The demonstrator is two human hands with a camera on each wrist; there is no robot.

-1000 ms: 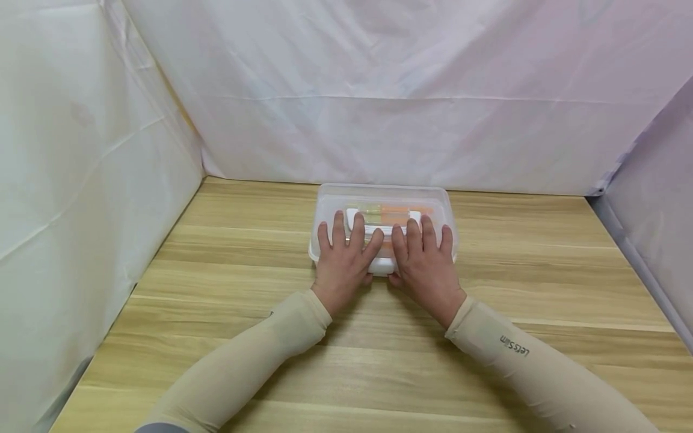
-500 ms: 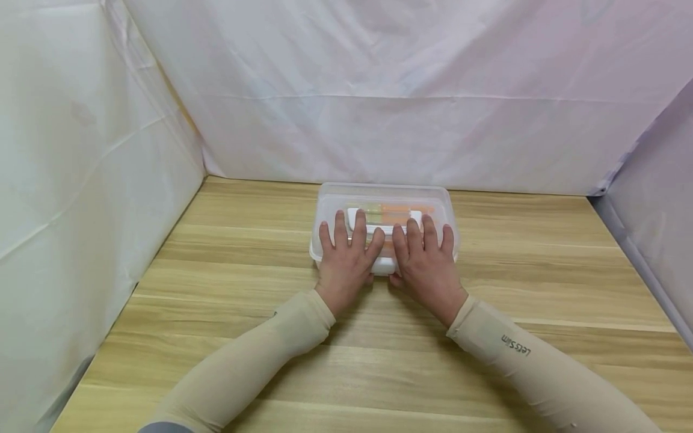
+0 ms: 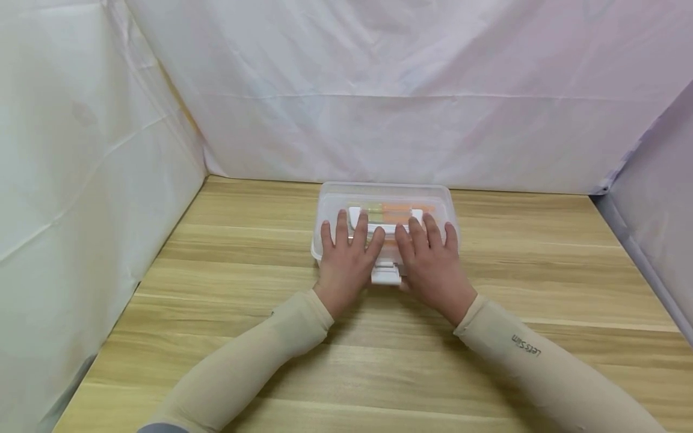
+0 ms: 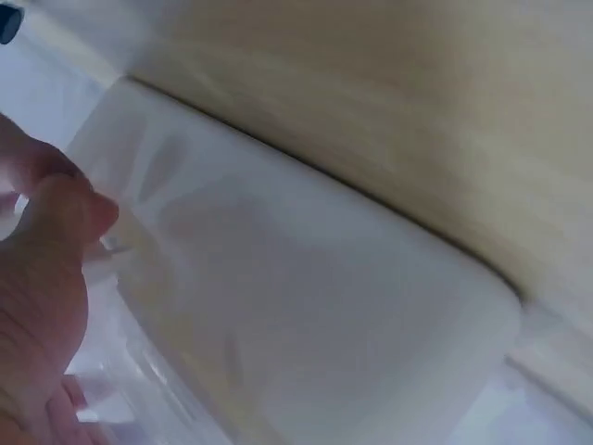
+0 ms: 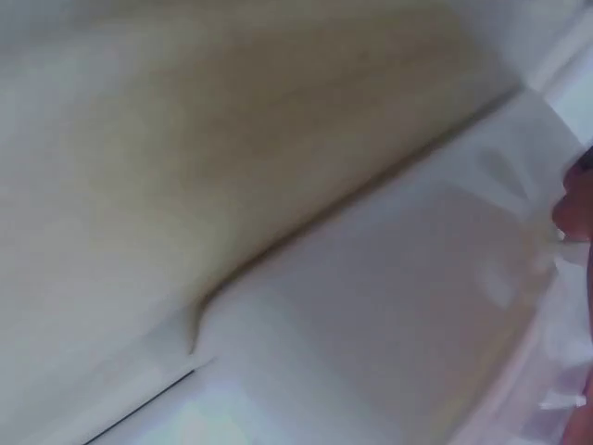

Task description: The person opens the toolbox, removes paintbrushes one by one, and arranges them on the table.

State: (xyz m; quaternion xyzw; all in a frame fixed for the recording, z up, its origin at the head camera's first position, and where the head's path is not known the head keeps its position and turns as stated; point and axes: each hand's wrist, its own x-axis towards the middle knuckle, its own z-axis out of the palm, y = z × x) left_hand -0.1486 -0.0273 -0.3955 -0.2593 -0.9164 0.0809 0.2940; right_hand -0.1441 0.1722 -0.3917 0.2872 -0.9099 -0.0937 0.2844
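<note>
A clear plastic storage box (image 3: 387,190) with a white carrying handle (image 3: 387,228) on its lid stands near the back of the table. Its white front latch (image 3: 386,275) sticks outward between my hands. My left hand (image 3: 345,261) rests on the left part of the lid, fingers spread and straight. On the right part lies my right hand (image 3: 435,264), fingers extended, slightly blurred. In the left wrist view, my left thumb (image 4: 56,250) is by the front rim, above the box's milky wall (image 4: 306,269). Orange and yellow-green things (image 3: 400,210) show through the lid.
The wood-grain table (image 3: 357,373) extends around the box. A white cloth wall (image 3: 335,132) rises close behind it. More cloth hangs at the left (image 3: 97,150) and right (image 3: 660,198). Both wrist views are blurred.
The front latch has swung outward and now projects from the box. My right hand has shifted slightly right, its thumb away from the latch. My left hand stays nearly still.
</note>
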